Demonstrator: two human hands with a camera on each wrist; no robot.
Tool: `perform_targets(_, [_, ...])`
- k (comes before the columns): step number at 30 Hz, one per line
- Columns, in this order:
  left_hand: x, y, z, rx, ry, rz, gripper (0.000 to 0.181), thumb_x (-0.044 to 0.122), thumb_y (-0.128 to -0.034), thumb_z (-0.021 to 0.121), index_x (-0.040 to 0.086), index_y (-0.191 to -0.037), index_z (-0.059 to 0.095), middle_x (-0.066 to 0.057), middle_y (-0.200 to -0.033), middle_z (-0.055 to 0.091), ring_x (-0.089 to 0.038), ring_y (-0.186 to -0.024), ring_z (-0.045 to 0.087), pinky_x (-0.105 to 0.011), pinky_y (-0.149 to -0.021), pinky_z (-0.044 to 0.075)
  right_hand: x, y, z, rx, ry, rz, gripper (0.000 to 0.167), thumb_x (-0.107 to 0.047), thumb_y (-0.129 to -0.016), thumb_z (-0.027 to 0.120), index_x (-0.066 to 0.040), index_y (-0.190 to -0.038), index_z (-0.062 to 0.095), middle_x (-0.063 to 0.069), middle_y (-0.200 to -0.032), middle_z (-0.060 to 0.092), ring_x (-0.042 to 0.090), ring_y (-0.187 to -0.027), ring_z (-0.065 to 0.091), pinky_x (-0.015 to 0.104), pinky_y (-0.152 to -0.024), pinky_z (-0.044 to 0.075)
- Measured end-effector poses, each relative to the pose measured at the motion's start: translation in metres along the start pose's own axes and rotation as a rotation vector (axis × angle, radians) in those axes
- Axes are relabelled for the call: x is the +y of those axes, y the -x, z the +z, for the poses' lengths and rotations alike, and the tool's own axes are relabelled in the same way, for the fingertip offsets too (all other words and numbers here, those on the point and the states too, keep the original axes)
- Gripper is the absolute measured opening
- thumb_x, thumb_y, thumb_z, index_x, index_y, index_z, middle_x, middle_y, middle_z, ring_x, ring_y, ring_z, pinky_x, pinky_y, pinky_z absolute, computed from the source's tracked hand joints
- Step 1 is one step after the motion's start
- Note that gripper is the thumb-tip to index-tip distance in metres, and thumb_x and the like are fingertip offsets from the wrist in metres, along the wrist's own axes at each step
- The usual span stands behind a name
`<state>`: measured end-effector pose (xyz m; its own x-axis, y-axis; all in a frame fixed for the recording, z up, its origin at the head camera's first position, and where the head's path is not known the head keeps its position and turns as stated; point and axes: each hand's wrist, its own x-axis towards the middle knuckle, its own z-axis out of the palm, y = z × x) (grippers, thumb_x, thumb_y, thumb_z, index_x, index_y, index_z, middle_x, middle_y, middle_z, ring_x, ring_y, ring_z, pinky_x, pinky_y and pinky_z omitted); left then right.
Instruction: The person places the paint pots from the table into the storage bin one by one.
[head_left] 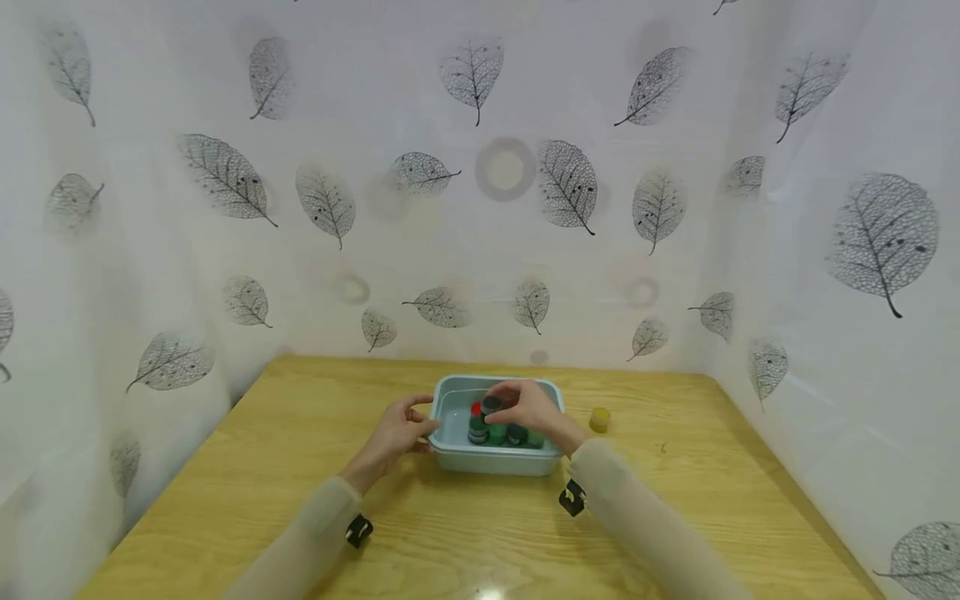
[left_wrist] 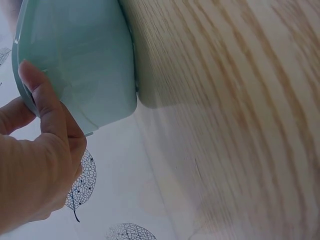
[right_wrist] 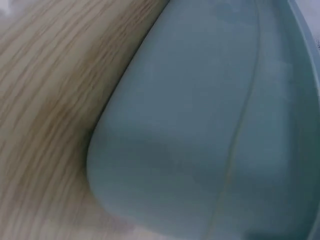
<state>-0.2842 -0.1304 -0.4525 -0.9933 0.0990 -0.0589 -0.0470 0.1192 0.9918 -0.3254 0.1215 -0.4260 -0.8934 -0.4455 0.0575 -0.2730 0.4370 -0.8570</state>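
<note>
A pale blue plastic basin (head_left: 495, 463) stands on the wooden table. My left hand (head_left: 397, 431) grips its left rim; in the left wrist view the fingers of that hand (left_wrist: 47, 155) lie against the outer wall of the basin (left_wrist: 95, 55). Over the inside, my right hand (head_left: 531, 407) pinches a small dark-capped jar (head_left: 491, 405). Beneath and around it sit several small jars, among them a dark-topped one (head_left: 477, 430), a green one (head_left: 497, 434) and one with a red top (head_left: 476, 408). The right wrist view shows only the basin's outside (right_wrist: 170, 135) and table, not the hand.
A small yellow jar (head_left: 599, 419) stands on the table (head_left: 675, 500) to the right of the basin. Behind the table's far edge and along both sides hangs a white curtain (head_left: 480, 250) printed with leaves.
</note>
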Motion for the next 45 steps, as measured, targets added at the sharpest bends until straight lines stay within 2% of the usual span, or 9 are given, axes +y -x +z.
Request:
perform_targets(5, [-0.003,0.002,-0.001,-0.007,0.012,-0.012,0.051,0.001,-0.0911,0.066,0.000,-0.139,0.048,-0.015,-0.092,0.058,-0.020,-0.072,0.066,-0.041,-0.063,0.062,0.001,-0.007,0.014,-0.013,-0.032,-0.021,0.039,-0.010,-0.081,0.080,-0.002,-0.117,0.067,0.015,-0.112,0.070,0.021,-0.099,0.068,0.033,-0.085,0.057])
perform_targets(9, [-0.003,0.003,-0.002,-0.006,0.008,-0.017,0.052,0.001,-0.0907,0.066,-0.001,-0.139,0.047,-0.015,-0.091,0.058,-0.022,-0.072,0.067,-0.041,-0.063,0.062,0.000,-0.012,0.022,-0.038,-0.040,-0.013,0.042,-0.011,-0.082,0.080,-0.002,-0.121,0.066,0.012,-0.114,0.069,0.020,-0.100,0.066,0.032,-0.084,0.057])
perform_targets(14, [0.000,0.003,-0.002,-0.038,0.007,-0.002,0.053,0.003,-0.0914,0.066,0.000,-0.140,0.046,-0.013,-0.093,0.057,-0.026,-0.079,0.068,-0.040,-0.066,0.063,-0.002,-0.019,0.028,-0.017,-0.044,0.003,0.044,-0.011,-0.081,0.080,-0.003,-0.121,0.066,0.009,-0.115,0.069,0.020,-0.100,0.066,0.035,-0.085,0.057])
perform_targets(20, [0.004,0.003,0.000,-0.010,-0.001,0.002,0.050,-0.001,-0.0913,0.064,-0.002,-0.139,0.047,-0.014,-0.090,0.059,-0.020,-0.072,0.065,-0.040,-0.061,0.062,-0.006,-0.023,0.031,-0.021,-0.029,0.003,0.044,-0.012,-0.081,0.081,-0.004,-0.122,0.067,0.009,-0.116,0.069,0.022,-0.101,0.065,0.038,-0.089,0.055])
perform_targets(23, [0.005,0.004,-0.001,-0.022,-0.013,-0.002,0.050,0.000,-0.0921,0.064,-0.002,-0.139,0.047,-0.014,-0.091,0.059,-0.019,-0.071,0.065,-0.042,-0.063,0.062,-0.005,-0.025,0.034,-0.010,-0.009,0.015,0.044,-0.010,-0.080,0.081,-0.004,-0.122,0.067,0.009,-0.117,0.069,0.023,-0.102,0.064,0.038,-0.090,0.055])
perform_targets(29, [0.004,0.003,-0.001,-0.033,-0.010,-0.014,0.051,0.001,-0.0920,0.064,0.000,-0.140,0.046,-0.013,-0.091,0.058,-0.025,-0.078,0.067,-0.043,-0.067,0.063,-0.006,-0.030,0.037,0.011,0.029,0.036,0.043,-0.009,-0.079,0.081,-0.006,-0.120,0.068,0.009,-0.116,0.069,0.025,-0.106,0.065,0.041,-0.091,0.056])
perform_targets(45, [0.005,0.003,0.000,-0.013,-0.009,-0.020,0.052,-0.001,-0.0918,0.064,0.000,-0.140,0.046,-0.015,-0.096,0.059,-0.024,-0.077,0.068,-0.036,-0.062,0.062,-0.004,-0.042,0.044,0.012,0.184,0.006,0.040,-0.007,-0.073,0.085,-0.005,-0.111,0.073,0.010,-0.105,0.074,0.021,-0.094,0.068,0.034,-0.084,0.058])
